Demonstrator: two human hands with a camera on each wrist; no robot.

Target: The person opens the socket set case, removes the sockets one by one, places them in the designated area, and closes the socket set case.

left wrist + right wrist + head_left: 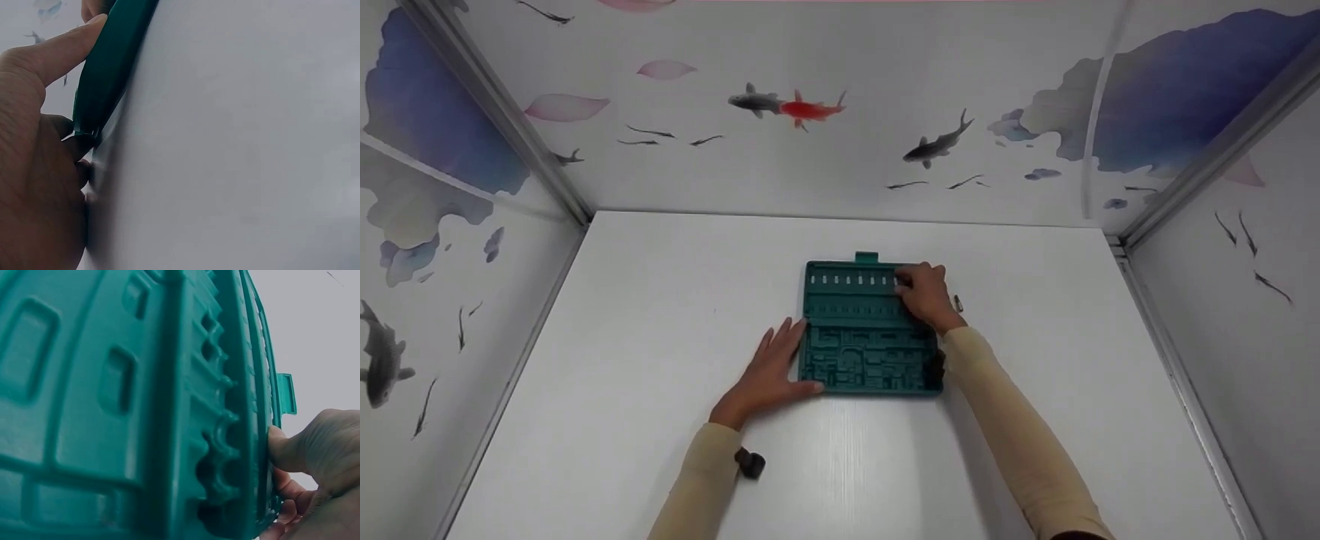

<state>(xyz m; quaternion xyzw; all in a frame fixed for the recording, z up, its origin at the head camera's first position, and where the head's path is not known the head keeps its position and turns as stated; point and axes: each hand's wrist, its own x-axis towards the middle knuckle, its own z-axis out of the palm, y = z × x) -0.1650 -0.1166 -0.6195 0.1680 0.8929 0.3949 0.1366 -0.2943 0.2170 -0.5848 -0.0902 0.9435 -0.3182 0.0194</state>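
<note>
An opened green plastic tool case (847,360) with moulded recesses lies on the white table. Across its far half runs a row of narrow pale slots (847,280). My left hand (765,375) rests at the near left corner, thumb along the front edge and straight fingers against the side; the left wrist view shows the thumb (73,48) pressed on the rim. At the far right end of the slots, my right hand (928,296) bends its fingers into the case. Its thumb (284,450) touches a ridge near the edge; I cannot tell whether the fingertips pinch something.
A small metallic piece (958,303) lies on the table (1035,360) just right of the case, near the right wrist. The case's latch tab (867,257) sticks out at the far edge. White walls (870,172) printed with fish enclose the table.
</note>
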